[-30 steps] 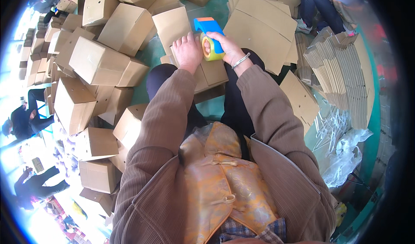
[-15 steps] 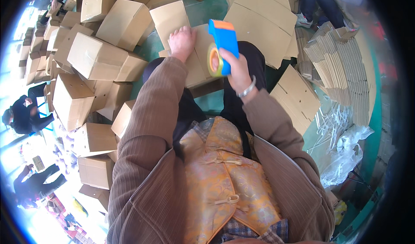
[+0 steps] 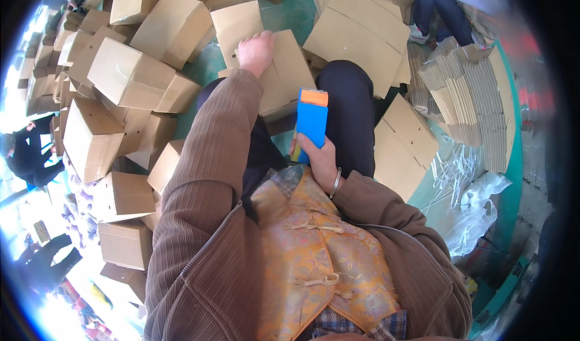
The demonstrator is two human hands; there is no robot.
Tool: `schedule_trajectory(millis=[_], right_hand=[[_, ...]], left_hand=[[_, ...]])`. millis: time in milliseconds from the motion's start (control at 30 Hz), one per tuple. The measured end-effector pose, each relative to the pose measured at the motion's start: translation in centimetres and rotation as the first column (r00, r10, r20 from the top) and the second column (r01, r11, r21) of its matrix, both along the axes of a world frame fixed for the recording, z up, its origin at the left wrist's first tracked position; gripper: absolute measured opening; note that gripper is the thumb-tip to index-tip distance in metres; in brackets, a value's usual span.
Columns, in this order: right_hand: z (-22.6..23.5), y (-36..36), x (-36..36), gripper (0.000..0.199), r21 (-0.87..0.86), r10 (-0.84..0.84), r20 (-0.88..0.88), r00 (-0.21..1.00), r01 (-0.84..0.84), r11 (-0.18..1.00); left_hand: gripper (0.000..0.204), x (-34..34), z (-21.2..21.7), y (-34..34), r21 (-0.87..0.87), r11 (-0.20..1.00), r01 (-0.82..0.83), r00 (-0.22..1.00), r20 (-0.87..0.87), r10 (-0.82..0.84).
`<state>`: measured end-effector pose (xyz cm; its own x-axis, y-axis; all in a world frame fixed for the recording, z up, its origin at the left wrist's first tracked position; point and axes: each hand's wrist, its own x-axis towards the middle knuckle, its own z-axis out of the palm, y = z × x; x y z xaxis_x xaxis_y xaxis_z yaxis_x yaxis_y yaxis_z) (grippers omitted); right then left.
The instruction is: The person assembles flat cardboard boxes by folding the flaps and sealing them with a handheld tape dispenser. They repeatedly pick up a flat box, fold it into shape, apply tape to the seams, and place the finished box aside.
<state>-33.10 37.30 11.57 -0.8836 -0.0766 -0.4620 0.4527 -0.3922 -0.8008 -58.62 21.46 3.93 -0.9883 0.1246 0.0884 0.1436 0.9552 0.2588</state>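
A cardboard box [image 3: 293, 69] stands between my knees, with one flap [image 3: 237, 24] sticking up at its far left. My left hand [image 3: 256, 53] rests on its top at the far side, fingers bent over the cardboard beside that flap. In my right hand [image 3: 320, 161] is a blue tape dispenser [image 3: 312, 120] with an orange front end. It is close to my body, nearer than the box and apart from it. The tape roll is mostly hidden behind the dispenser and my fingers.
Made-up cardboard boxes [image 3: 130, 72] are heaped on the left. Flat cardboard sheets [image 3: 356, 33] lie ahead, and another sheet [image 3: 406, 144] is beside my right knee. Bundled flat cartons [image 3: 477, 93], white straps [image 3: 456, 166] and clear plastic [image 3: 477, 214] are on the right. Other people are at the edges.
My right hand has drawn the tape dispenser back toward my body, away from the box, and turned it so the roll is hidden. My left hand stays on the box.
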Motion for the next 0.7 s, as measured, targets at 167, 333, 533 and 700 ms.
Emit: schedule_trajectory(millis=[167, 333, 533, 700], right_hand=[[-1.6, -2.1, -3.5, 0.015, 0.135, 0.062, -0.145, 0.987, -0.042, 0.99], [-3.0, -2.7, -4.7, 0.014, 0.099, 0.015, -0.15, 0.989, 0.0, 0.995], [-3.1, -0.6, -5.0, 0.018, -0.057, -0.041, -0.06, 0.997, 0.037, 0.998], [-1.8, 0.7, -4.9, 0.02, -0.155, -0.039, -0.033, 0.999, 0.033, 0.987]], left_hand=[[0.035, -0.5, -0.1, -0.3, -0.004, 1.0, 0.007, 1.0, 0.007, -0.007], [0.045, -0.5, 0.5, -1.2, 0.141, 0.99, 0.022, 0.988, 0.147, -0.043], [0.093, -1.0, 1.8, -4.2, 0.442, 0.887, 0.133, 0.864, 0.386, -0.322], [0.091, -0.9, 1.3, -4.4, 0.473, 0.857, 0.203, 0.853, 0.345, -0.392]])
